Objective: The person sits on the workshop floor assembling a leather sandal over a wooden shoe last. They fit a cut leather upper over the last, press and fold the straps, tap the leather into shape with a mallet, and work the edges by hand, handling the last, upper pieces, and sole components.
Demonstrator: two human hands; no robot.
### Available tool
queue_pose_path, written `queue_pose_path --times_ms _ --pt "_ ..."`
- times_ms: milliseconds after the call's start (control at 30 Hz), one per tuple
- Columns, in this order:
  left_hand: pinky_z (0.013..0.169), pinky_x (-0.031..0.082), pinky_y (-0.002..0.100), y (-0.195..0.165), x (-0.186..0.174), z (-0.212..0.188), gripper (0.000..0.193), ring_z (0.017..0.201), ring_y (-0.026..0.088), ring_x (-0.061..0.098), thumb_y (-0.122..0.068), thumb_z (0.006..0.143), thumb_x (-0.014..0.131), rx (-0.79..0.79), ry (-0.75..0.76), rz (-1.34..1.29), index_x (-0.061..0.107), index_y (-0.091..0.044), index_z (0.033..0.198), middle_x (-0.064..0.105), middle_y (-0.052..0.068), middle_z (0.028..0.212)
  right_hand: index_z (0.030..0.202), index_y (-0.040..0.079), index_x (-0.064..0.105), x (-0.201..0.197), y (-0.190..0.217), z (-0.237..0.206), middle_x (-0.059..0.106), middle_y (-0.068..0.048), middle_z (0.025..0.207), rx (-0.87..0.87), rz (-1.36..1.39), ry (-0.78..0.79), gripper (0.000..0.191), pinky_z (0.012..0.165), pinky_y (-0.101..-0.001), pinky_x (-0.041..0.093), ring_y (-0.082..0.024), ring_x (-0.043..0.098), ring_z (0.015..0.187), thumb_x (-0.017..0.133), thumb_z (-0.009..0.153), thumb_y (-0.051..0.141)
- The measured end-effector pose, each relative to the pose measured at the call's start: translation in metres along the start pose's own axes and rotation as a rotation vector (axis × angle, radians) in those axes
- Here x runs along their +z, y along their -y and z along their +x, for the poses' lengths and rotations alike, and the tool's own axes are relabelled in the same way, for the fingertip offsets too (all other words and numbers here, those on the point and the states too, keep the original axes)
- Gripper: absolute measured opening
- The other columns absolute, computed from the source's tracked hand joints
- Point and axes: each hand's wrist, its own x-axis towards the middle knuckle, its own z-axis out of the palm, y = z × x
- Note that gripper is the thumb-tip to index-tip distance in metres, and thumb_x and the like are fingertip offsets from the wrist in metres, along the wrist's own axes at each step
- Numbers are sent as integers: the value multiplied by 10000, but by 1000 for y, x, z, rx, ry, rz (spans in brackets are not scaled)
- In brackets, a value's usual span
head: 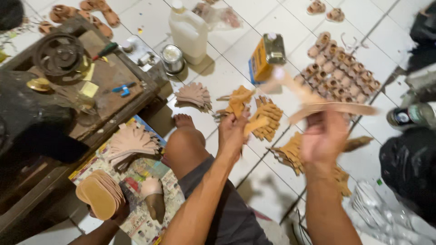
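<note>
Far left of both grips, a low wooden counter [113,77] carries a pulley wheel [58,53] and small tools, and below it another person's hand [119,213] steadies a stack of tan soles [100,194] on newspaper [136,177], beside a fan of pale cut pieces [129,144]. The person's bare knee [184,143] sits just left of the left hand [232,131], whose grip is closed on a small yellow-glued strap piece [254,124], pinched at one end with the rest sticking out to its right. Beyond that grip, on the tiled floor [254,181], lie more glued pieces [268,119], a glue tin [265,56], a round can [172,58] and a white jug [188,29]. The right hand [323,140] is blurred by motion; its grip seems closed around a long tan sole [334,108] held flat above it, though the fingers cannot be made out clearly. To join these well, I judge the strap end should meet the sole edge squarely, glued faces together, with firm pressure. Right of that grip stand rows of finished small sandals [338,68] and a dark bag [408,168].
</note>
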Motion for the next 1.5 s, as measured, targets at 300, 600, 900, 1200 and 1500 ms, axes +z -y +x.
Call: queue_pose_path --times_ms 300,600,900,1200,1500 --pt "692 523 369 -12 3 -56 486 670 241 656 -349 947 680 -52 108 790 636 -1 1283 695 149 901 1259 -11 670 -23 54 -34 709 -66 1123 92 -174 -51 179 920 -288 537 -151 669 1013 647 1096 62" --pt "969 500 333 -75 -97 -208 439 1084 177 668 -249 1019 557 231 -329 -446 603 54 1333 743 106 1167 1167 -8 688 48 -69 -195 711 -125 1109 944 48 239 248 888 -412 487 -259 656 1035 606 1005 161" --pt "963 500 331 -83 -155 -309 394 930 184 651 -177 1044 556 369 -228 -432 645 120 1288 682 103 887 1184 -55 666 77 -89 -215 720 -213 1092 919 56 744 203 764 -335 484 -222 628 870 662 989 4" --pt "784 511 272 -86 -168 -331 222 832 107 614 -48 842 621 258 -366 114 752 69 978 715 53 894 1493 6 389 116 -68 -211 663 -82 830 852 -393 1173 654 726 -296 558 -155 664 757 689 913 -41" --pt "784 500 283 -104 -172 -333 227 842 136 621 -122 832 621 320 -344 464 743 22 959 682 70 871 1483 0 410 140 -65 -221 624 -33 723 787 -549 1219 699 633 -241 486 -107 610 673 728 863 -61"
